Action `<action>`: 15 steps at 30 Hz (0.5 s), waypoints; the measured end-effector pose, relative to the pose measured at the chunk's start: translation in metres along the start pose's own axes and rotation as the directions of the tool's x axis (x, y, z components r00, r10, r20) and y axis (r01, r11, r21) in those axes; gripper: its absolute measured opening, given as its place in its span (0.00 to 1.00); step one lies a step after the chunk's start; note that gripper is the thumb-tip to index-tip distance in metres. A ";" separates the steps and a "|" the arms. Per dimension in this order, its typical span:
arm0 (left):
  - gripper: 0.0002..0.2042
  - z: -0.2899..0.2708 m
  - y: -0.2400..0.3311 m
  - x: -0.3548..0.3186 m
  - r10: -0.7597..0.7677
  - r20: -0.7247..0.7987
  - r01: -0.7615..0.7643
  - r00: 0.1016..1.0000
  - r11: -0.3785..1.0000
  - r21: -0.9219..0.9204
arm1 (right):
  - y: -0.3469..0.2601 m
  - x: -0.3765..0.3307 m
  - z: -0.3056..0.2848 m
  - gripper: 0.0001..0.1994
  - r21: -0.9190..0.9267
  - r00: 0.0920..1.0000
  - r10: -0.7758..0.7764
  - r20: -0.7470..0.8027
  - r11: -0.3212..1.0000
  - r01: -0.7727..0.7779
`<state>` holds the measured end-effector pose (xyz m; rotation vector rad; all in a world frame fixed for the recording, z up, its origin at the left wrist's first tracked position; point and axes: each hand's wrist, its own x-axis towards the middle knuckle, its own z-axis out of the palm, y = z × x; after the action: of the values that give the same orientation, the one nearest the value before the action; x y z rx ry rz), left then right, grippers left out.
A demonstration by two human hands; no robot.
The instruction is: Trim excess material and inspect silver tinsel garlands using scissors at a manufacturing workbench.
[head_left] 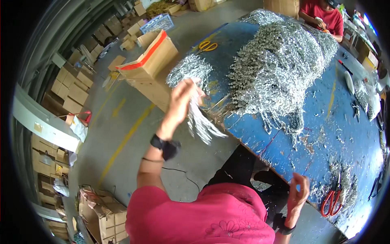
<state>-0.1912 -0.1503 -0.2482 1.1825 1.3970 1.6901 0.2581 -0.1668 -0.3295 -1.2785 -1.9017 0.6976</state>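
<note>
the left hand is closing around a bunch of silver tinsel strands, holding it raised off the blue bench edge, near the big tinsel pile. the right hand is hovering half open, fingers loosely curled, gripping nothing, beside red scissors.

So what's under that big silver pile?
The blue table shows all around the silver pile, with loose silver scraps on it. Whatever lies beneath the pile itself is covered, so it cannot be seen.
</note>
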 end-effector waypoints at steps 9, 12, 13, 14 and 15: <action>0.11 -0.203 -0.130 0.198 0.235 0.020 -0.082 0.972 0.258 0.963 | 0.045 0.000 -0.005 0.08 -0.340 0.973 -0.131 -0.192 0.938 0.060; 0.16 -0.085 -0.124 0.177 0.691 0.102 -0.117 0.715 -0.025 0.993 | 0.056 -0.014 -0.022 0.07 -0.419 0.946 -0.061 -0.317 0.904 -0.082; 0.12 -0.060 -0.104 0.163 0.738 0.195 -0.265 0.646 -0.024 0.964 | 0.057 -0.013 -0.023 0.07 -0.412 0.940 -0.054 -0.338 0.906 -0.096; 0.09 -0.025 -0.087 0.147 0.726 0.203 -0.523 0.656 0.244 0.817 | 0.057 -0.015 -0.024 0.07 -0.405 0.935 -0.047 -0.351 0.908 -0.106; 0.07 0.027 -0.067 0.118 0.638 0.299 -0.607 0.710 0.338 0.719 | 0.057 -0.017 -0.024 0.07 -0.410 0.936 -0.038 -0.351 0.905 -0.117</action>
<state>-0.2176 -0.0192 -0.2843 2.4941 1.9569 1.5251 0.3126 -0.1613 -0.3632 -1.5911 -1.7800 0.0472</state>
